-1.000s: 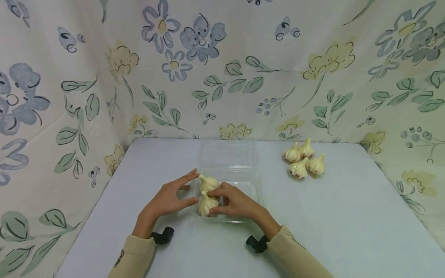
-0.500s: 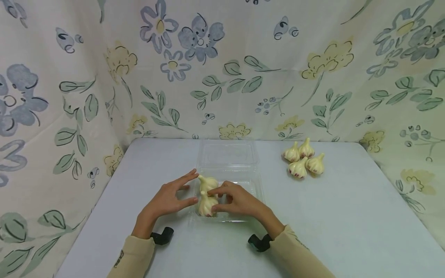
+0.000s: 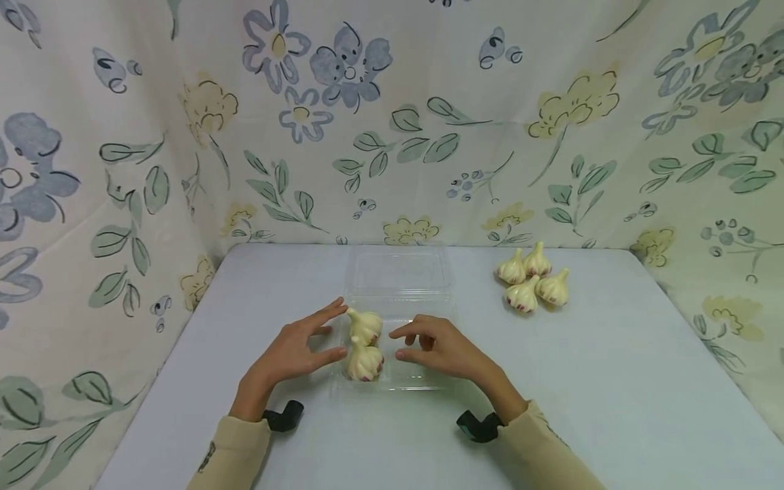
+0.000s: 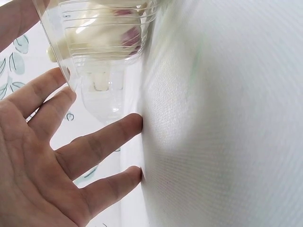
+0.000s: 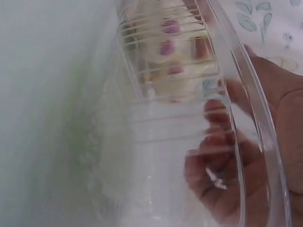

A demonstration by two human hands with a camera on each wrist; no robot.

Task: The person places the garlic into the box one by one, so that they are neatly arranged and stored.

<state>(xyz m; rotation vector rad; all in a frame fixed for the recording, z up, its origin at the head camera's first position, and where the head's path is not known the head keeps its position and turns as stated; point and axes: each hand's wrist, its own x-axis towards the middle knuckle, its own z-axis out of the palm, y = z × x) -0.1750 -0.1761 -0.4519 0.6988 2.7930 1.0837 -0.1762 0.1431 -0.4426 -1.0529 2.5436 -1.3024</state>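
Observation:
Two garlic bulbs, a back garlic bulb (image 3: 366, 328) and a front garlic bulb (image 3: 365, 363), sit one behind the other along the left side of a clear plastic clamshell box (image 3: 422, 386). My left hand (image 3: 301, 347) is at the box's left side, fingers spread; in the left wrist view two fingertips (image 4: 134, 124) reach down to the tabletop and others are at the box wall. Over the box, to the right of the bulbs, my right hand (image 3: 437, 346) has loosely bent fingers with nothing between them. In the right wrist view its fingers show through the clear wall.
The box's clear lid (image 3: 399, 271) lies folded back behind it. Several more garlic bulbs (image 3: 531, 278) are clustered at the back right of the white table (image 3: 588, 367). A flowered curtain (image 3: 429, 122) hangs behind the table and along its sides.
My right hand has let go of the front garlic bulb and moved right, away from it. The bulb stays in the box. The left hand has hardly moved.

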